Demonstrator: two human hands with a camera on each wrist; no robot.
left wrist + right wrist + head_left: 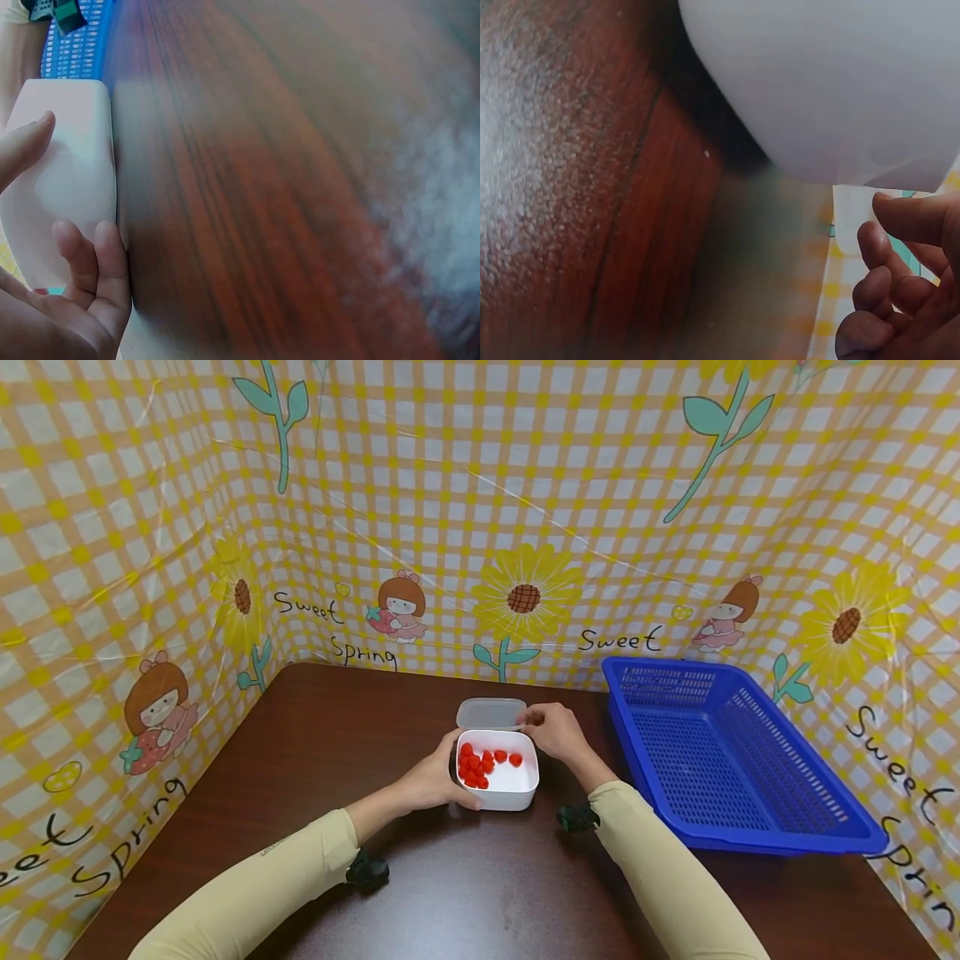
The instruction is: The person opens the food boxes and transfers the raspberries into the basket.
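Note:
A white plastic container (501, 797) stands on the table with its top uncovered. Small red berry-like pieces (472, 766) lie inside, mostly clustered on the left. My left hand (435, 779) grips the container's left side; in the left wrist view its thumb lies across the white wall (64, 165). Just behind the container is a translucent lid (491, 713). My right hand (555, 731) pinches the lid's right edge with thumb and finger. In the right wrist view that hand (907, 277) has curled fingers beside the container (832, 90), which partly hides the lid.
A large blue slotted basket (637, 752) stands at the right of the dark brown wooden table (330, 727). A yellow checked cloth (450, 527) with printed flowers hangs around the back and sides. Both forearms wear pale sleeves (270, 877) and dark wrist cameras.

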